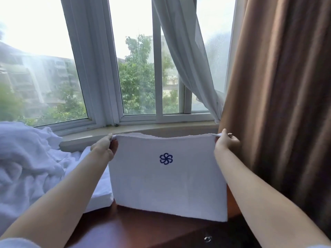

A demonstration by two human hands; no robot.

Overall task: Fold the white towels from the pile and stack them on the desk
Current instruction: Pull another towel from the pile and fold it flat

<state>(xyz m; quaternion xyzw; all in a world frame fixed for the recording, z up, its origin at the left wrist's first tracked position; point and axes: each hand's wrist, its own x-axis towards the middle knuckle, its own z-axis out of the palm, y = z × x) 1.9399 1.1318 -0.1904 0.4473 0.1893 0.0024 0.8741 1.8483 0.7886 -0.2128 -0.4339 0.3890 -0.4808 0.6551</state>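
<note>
The white terry towel with a blue pinwheel emblem [166, 176] hangs doubled over the dark red-brown wooden desk [143, 228], its bottom fold near the desk's far edge. The left hand [103, 149] and right hand [226, 141] each pinch a top corner — keep both level (edges matched) and lower it flat before folding across, just beside the folded white towel [100, 196] by the left edge.

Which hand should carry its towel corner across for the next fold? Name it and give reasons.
Probably the right hand: the left hand is nearer the folded towels and the pile, so it can anchor its corner of the held towel.
</note>
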